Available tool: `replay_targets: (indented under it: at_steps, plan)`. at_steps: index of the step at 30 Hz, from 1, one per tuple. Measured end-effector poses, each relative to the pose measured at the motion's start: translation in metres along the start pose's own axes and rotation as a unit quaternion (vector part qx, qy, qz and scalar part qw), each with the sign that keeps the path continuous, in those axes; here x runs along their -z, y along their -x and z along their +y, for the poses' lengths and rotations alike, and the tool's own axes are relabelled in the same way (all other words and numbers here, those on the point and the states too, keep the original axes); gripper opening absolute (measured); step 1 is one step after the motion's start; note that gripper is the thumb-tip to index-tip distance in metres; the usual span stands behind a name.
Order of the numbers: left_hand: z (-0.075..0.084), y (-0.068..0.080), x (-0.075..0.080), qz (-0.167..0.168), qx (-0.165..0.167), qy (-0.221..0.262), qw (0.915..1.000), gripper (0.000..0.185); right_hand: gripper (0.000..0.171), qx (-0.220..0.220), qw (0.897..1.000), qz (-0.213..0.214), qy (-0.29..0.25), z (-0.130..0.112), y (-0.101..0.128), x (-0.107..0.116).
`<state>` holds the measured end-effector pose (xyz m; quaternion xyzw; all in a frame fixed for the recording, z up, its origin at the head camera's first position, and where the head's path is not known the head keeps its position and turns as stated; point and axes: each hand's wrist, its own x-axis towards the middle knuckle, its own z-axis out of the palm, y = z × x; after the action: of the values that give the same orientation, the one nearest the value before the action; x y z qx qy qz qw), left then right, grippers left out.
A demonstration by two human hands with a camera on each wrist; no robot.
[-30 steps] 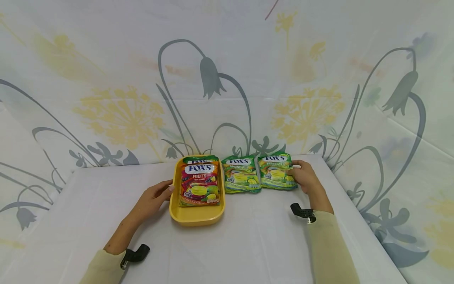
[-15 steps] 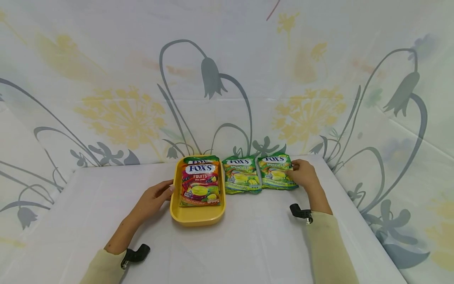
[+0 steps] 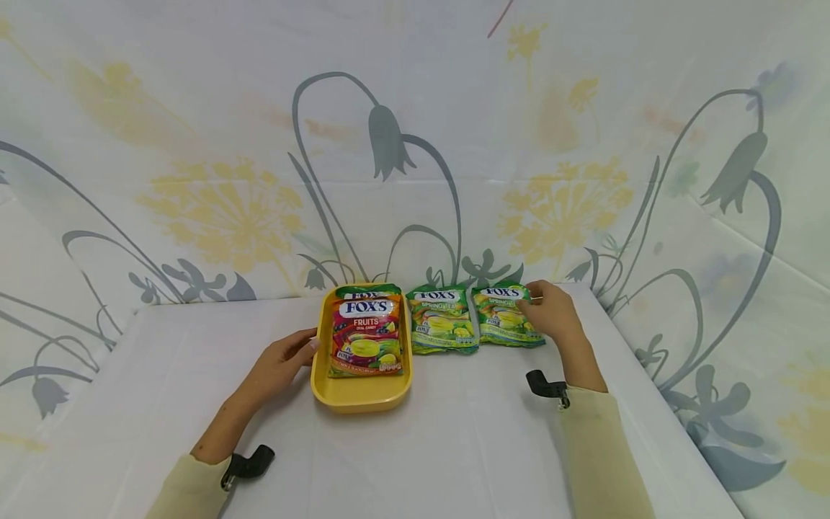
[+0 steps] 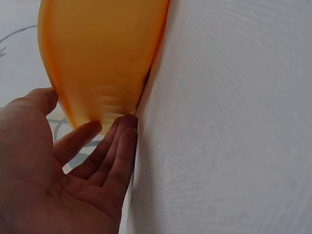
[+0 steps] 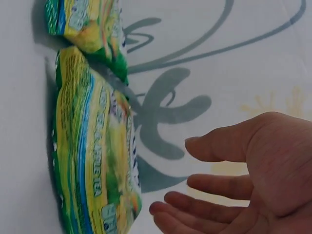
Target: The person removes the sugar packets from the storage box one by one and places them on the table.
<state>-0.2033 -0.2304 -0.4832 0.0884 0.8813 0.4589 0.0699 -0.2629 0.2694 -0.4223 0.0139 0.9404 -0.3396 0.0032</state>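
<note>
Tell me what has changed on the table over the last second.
The right hand slid from the side edge of the rightmost green candy bag up towards its top corner; the wrist view shows its fingers straight and apart from the bag. The left hand kept resting against the yellow plastic tray, and the bags did not move.

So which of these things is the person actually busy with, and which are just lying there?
In hand:
- left hand, fingers resting against the yellow tray
- right hand, open, at the right-hand green sweet bag

Just lying about:
- middle green sweet bag on the table
- red fruit sweet bag in the tray, on top of another bag
- flowered cloth backdrop
</note>
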Motion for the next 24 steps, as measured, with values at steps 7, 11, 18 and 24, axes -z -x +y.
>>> replay_targets:
  at_steps: [7,11,18,24]
  plan:
    - [0.0,-0.001,0.0,-0.001,0.002,0.0,1.0,0.062,0.055,0.057,0.996,0.027,-0.057,-0.02,0.003,-0.008]
    - [0.0,-0.002,-0.001,-0.001,0.001,-0.001,1.0,0.063,0.053,0.079,0.993,0.036,-0.084,-0.035,0.006,-0.015]
    - [0.0,-0.002,0.0,0.001,0.006,-0.007,1.0,0.064,0.05,0.109,0.985,0.038,-0.128,-0.055,0.01,-0.032]
    - [-0.001,-0.001,-0.001,0.003,0.008,-0.005,1.0,0.064,0.052,0.139,0.979,0.025,-0.15,-0.07,0.014,-0.047]
